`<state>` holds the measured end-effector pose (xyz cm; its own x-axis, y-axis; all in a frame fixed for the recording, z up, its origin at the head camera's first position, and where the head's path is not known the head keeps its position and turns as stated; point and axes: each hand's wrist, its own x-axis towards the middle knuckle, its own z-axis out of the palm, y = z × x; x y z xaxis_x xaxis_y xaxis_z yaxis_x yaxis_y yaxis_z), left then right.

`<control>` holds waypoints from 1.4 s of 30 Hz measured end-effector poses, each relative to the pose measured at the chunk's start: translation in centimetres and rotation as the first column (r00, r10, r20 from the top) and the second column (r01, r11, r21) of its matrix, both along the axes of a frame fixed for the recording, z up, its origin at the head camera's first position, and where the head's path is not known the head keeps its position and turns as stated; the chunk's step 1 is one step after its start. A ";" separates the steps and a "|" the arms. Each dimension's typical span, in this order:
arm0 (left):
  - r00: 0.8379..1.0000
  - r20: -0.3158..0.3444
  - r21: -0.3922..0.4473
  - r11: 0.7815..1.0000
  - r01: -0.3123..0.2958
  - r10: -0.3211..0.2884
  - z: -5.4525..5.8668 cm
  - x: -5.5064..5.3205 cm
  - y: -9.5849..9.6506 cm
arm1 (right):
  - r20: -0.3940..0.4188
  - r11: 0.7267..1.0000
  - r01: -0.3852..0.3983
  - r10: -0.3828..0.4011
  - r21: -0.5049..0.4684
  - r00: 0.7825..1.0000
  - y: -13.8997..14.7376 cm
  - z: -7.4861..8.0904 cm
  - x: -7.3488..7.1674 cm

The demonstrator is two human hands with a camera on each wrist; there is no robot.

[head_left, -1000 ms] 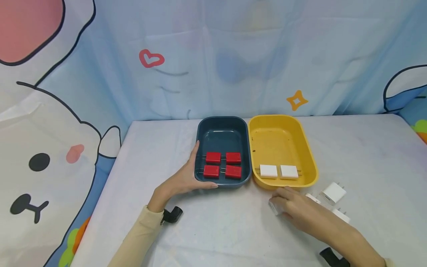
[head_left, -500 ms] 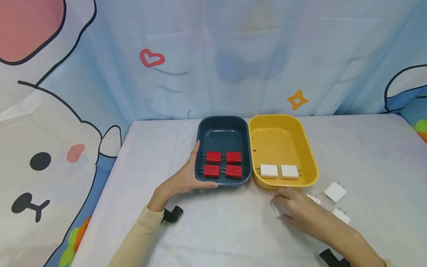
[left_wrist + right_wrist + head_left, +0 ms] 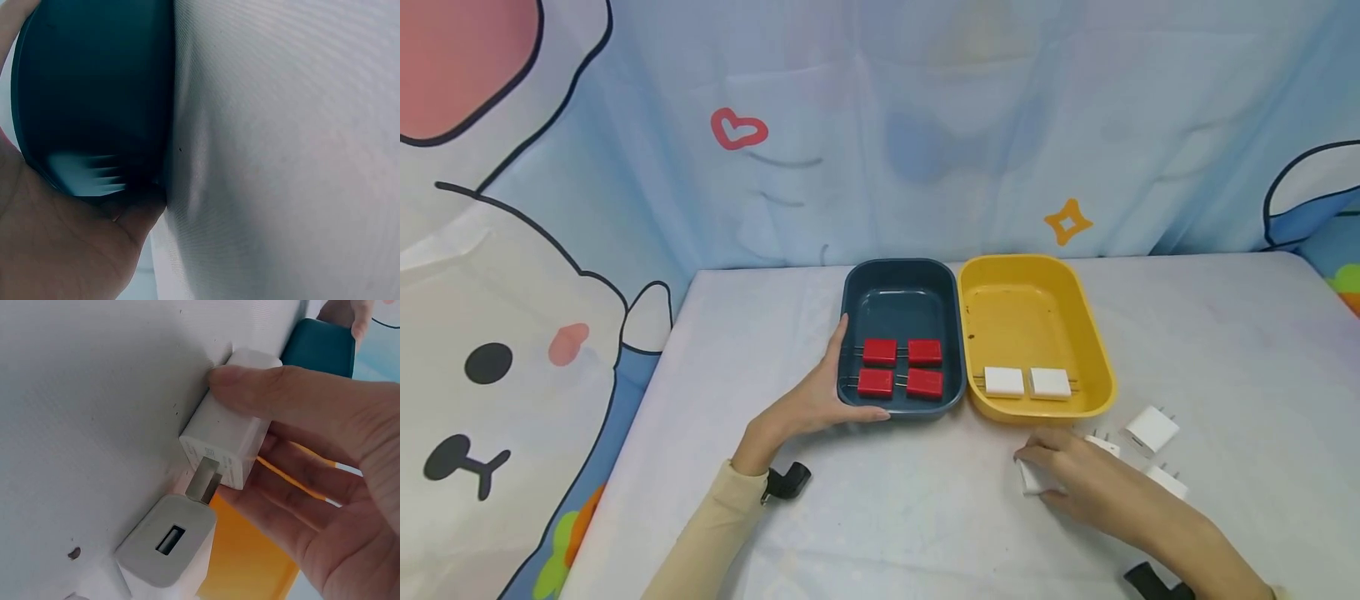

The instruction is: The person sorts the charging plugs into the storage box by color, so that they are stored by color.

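My left hand [image 3: 812, 400] lies against the near left corner of a dark blue tray [image 3: 901, 308], thumb straight along the front wall and index finger along the left side. Several red plug chargers [image 3: 880, 351] lie in that tray. My right hand [image 3: 1093, 483] pinches a white USB wall charger [image 3: 1032, 478] between thumb and fingers, just in front of the yellow tray [image 3: 1026, 321]. In the right wrist view, the held charger [image 3: 228, 422] has its metal prongs right at another white charger [image 3: 169, 540] with a USB port. My right palm partly hides the held charger in the head view.
Two white chargers [image 3: 1004, 381] lie along the near end inside the yellow tray, which stands right beside the blue one. Several loose white chargers [image 3: 1152, 431] lie on the white tablecloth [image 3: 880, 517] around my right hand. A printed curtain [image 3: 940, 150] hangs behind the table.
My right hand has shifted slightly to the right and nearer with the white charger, away from the yellow tray's front wall. My left hand and both trays stay in place.
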<state>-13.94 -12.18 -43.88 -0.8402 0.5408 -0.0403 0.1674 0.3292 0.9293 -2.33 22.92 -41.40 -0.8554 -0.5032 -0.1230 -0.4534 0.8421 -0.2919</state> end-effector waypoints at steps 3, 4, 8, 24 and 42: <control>1.000 0.002 -0.003 1.000 -0.002 0.002 0.0 0.0 0.0 | 0.009 0.999 -0.035 0.035 -0.007 0.999 0.1 0.1 0.1; 1.000 0.003 -0.004 1.000 -0.003 0.003 0.0 0.0 0.0 | 0.017 0.998 -0.055 0.055 -0.014 0.998 0.2 0.2 0.1; 1.000 0.003 -0.010 1.000 -0.003 0.003 -0.2 -0.1 -0.1 | 0.092 0.986 -0.151 0.156 -0.065 0.983 0.7 1.0 -0.1; 1.000 0.006 -0.016 1.000 -0.009 0.009 -0.3 -0.2 -0.3 | -0.181 0.978 -0.154 0.128 -0.137 0.975 3.0 9.8 -6.8; 1.000 0.013 -0.003 1.000 -0.012 0.012 -0.3 0.0 0.0 | -0.068 0.997 0.019 -0.025 -0.081 0.997 4.4 2.9 -13.3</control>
<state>-13.96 -12.13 -44.16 -0.8461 0.5305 -0.0527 0.1515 0.3341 0.9303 -15.68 27.36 -38.50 -0.8713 -0.4903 -0.0234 -0.4566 0.8270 -0.3281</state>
